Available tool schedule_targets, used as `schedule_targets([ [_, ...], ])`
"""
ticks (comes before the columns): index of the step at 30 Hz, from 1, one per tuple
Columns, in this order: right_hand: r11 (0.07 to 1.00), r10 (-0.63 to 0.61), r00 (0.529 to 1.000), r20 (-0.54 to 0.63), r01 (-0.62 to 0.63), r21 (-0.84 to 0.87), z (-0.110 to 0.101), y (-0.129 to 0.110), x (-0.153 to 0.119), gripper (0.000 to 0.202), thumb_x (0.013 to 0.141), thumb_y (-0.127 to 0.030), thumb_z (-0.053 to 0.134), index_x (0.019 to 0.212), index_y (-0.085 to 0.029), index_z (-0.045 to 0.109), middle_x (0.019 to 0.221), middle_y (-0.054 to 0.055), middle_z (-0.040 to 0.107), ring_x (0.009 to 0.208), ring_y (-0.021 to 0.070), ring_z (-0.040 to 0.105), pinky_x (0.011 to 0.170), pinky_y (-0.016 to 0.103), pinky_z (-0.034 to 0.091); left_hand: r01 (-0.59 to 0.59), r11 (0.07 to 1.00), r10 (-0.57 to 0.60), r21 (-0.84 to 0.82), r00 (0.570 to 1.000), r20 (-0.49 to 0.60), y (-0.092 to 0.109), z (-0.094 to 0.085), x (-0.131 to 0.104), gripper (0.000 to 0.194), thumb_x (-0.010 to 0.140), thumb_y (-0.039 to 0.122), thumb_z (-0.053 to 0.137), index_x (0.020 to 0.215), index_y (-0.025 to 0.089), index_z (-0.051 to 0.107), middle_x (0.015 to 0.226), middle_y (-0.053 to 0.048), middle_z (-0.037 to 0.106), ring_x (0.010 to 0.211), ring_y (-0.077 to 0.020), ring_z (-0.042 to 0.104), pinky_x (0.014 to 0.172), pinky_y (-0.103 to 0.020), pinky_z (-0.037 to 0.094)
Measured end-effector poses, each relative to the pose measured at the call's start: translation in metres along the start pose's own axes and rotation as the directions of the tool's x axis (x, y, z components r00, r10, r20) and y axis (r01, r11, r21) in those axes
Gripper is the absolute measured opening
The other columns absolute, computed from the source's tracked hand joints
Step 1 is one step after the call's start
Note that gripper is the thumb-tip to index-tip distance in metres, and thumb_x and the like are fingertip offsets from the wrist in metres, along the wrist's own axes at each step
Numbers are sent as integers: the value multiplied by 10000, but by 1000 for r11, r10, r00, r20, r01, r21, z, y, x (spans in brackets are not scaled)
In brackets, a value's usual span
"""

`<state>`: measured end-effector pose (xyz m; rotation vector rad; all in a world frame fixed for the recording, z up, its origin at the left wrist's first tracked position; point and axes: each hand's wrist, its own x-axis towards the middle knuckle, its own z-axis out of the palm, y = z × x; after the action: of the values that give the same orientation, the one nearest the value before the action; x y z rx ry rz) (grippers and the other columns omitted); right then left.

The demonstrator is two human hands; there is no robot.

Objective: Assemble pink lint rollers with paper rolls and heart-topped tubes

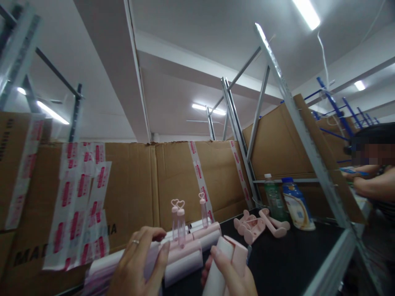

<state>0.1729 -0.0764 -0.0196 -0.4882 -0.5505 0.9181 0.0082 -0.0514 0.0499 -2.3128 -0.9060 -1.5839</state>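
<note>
In my right hand (pixel 233 273) is a two-part case, one half white and the other pale pink (pixel 237 253), gripped between thumb and fingers. My left hand (pixel 138 261), with a ring on one finger, curls round a pale case (pixel 151 259) at the near end of a row. Its fingertips are partly hidden behind that case. Beside it lie several pink and white cases (pixel 185 263) on their sides. Slim clear pink tubes (pixel 181 228) with heart-shaped loops on top stand upright among them.
Loose pink plastic parts (pixel 254 230) lie on the black shelf (pixel 268 263). Behind them stand a green bottle (pixel 274 199) and a white bottle with a blue cap (pixel 298 205). Taped cardboard (pixel 173 172) walls the back; a metal post (pixel 296 111) rises at right. Another person (pixel 375 181) sits beyond.
</note>
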Motion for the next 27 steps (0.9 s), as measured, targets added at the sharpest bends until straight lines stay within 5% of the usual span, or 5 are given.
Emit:
schedule_targets([
  [6,998,29,999,-24,-28,59,4,2,-2,596,534,-614,896,785,-125,666,554,63,736,485,216,706,499,317,612,111,972,-153,207,967,203,-48,-5,12,524,819,544,595,1162,147,593,1175,-161,651,1138,-381,582,994,-537,422],
  [11,997,43,995,-91,-37,63,-1,2,4,818,462,-610,923,1016,-83,632,723,128,802,669,276,775,600,327,650,238,956,-292,172,843,452,-66,-12,5,596,733,488,718,1205,147,593,1222,-141,697,1145,-351,634,1001,-446,478],
  [21,994,33,999,22,-31,-102,3,13,0,729,646,-845,657,974,-195,624,570,18,714,464,222,679,363,252,487,351,905,-145,-239,783,605,-41,-14,12,746,696,699,703,1298,259,659,1388,-74,644,1299,-372,559,1106,-483,433],
  [27,950,-116,988,100,140,-280,-4,24,0,614,740,-803,612,875,-208,686,703,21,718,709,234,701,536,251,516,366,883,-99,-293,757,646,-33,-8,0,654,752,656,715,1320,340,637,1460,-22,583,1386,-341,463,1194,-498,296],
])
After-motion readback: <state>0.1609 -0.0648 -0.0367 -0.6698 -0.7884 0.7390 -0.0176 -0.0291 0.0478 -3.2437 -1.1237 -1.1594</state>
